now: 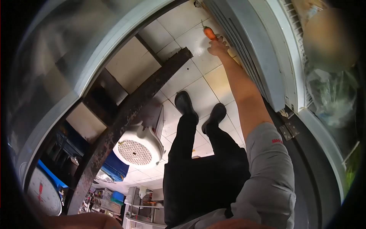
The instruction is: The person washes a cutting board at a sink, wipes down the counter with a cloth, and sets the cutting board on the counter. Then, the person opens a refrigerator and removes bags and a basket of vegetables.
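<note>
My right hand (218, 46) reaches far forward, low over the tiled floor, with its fingers closed around an orange carrot (209, 33). The carrot's thin stem end points away from me. Beside this hand runs a grey ridged panel (244, 49) at the base of a cabinet. Of my left side, only a blurred stretch of arm (84, 220) shows at the bottom left edge; the left hand itself is out of sight.
A white perforated plastic stool (138, 150) stands left of my legs. Left are a rusty dark metal beam (126, 110) and a dial scale (45, 192). On the right, a clear plastic bag (331, 95) lies on a wire shelf, near a dark door (301, 183).
</note>
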The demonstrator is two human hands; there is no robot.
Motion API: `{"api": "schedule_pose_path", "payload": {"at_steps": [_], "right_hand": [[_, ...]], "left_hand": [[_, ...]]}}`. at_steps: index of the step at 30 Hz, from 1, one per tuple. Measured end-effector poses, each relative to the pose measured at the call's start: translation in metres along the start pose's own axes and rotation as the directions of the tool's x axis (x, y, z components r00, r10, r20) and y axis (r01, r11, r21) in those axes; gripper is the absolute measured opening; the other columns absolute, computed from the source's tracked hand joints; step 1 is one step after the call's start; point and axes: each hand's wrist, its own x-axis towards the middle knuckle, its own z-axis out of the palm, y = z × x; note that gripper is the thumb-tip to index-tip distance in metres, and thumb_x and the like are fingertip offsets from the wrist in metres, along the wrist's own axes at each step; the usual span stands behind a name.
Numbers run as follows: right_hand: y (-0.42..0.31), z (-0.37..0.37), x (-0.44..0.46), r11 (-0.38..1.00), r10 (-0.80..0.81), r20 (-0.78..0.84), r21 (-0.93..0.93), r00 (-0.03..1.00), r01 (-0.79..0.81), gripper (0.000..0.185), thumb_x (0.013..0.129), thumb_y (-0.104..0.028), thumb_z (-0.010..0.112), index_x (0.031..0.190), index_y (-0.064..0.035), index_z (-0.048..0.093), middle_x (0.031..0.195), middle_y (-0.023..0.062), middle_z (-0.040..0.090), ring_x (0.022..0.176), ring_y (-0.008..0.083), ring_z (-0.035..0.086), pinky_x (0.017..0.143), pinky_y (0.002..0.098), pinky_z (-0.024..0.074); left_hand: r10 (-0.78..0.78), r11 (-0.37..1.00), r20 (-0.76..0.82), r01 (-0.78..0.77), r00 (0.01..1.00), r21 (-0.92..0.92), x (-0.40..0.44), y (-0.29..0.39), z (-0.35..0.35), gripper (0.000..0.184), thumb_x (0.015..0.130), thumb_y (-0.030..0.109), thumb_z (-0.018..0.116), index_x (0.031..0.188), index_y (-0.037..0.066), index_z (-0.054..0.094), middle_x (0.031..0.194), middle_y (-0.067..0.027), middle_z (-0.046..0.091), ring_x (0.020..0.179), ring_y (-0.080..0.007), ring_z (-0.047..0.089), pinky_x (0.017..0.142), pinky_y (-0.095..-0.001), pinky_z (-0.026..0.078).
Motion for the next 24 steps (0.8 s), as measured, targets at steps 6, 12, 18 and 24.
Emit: {"api": "schedule_pose_path", "payload": {"at_steps": [6,12,18,24], "right_hand": [[0.017,0.085,0.053,0.981,0.001,-0.004,0.196,1.0,-0.001,0.059,0.077,-0.039,0.075,0.134,-0.0251,0.063,0.153,0.0136,0.035,0.132,0.0379,0.046,0.108,0.0454,0.0446],[0.007,0.15,-0.047,0.637,0.056,-0.188,0.763,0.981,0.11,0.049,0.071,-0.034,0.087,0.111,-0.0092,0.071,0.104,0.0153,0.074,0.099,0.0322,0.071,0.088,0.0411,0.0547],[0.038,0.173,-0.243,0.324,-0.186,0.105,0.945,0.977,-0.04,0.024,0.097,-0.025,0.06,0.09,-0.0039,0.069,0.058,0.0062,0.061,0.054,0.0166,0.064,0.051,0.0339,0.0501],[0.057,-0.106,-0.518,0.294,-0.437,0.232,0.95,0.869,-0.106,0.032,0.095,-0.011,0.062,0.126,-0.0039,0.067,0.088,0.0039,0.067,0.064,0.009,0.063,0.056,0.0238,0.0511]], "left_hand": [[0.028,0.983,-0.023,-0.032,0.999,-0.183,0.028,0.079,-0.044,0.058,0.107,0.046,0.027,0.149,0.01,0.043,0.158,-0.0122,0.038,0.144,-0.0338,0.036,0.117,-0.0618,0.02],[0.013,0.971,-0.019,-0.017,1.0,-0.24,0.036,0.122,-0.044,0.06,0.107,0.047,0.029,0.155,0.012,0.035,0.163,-0.0156,0.03,0.149,-0.0363,0.028,0.118,-0.0676,0.017],[-0.211,0.961,0.432,0.105,0.877,0.256,0.011,0.123,-0.02,0.038,0.097,0.035,0.06,0.123,0.007,0.06,0.131,-0.013,0.059,0.116,-0.0257,0.057,0.098,-0.0434,0.046],[-0.521,-0.432,0.694,0.548,0.497,-0.717,0.039,0.189,-0.073,0.045,0.1,0.033,0.066,0.12,-0.007,0.059,0.113,-0.0139,0.065,0.098,-0.0194,0.059,0.092,-0.0377,0.049]]}}
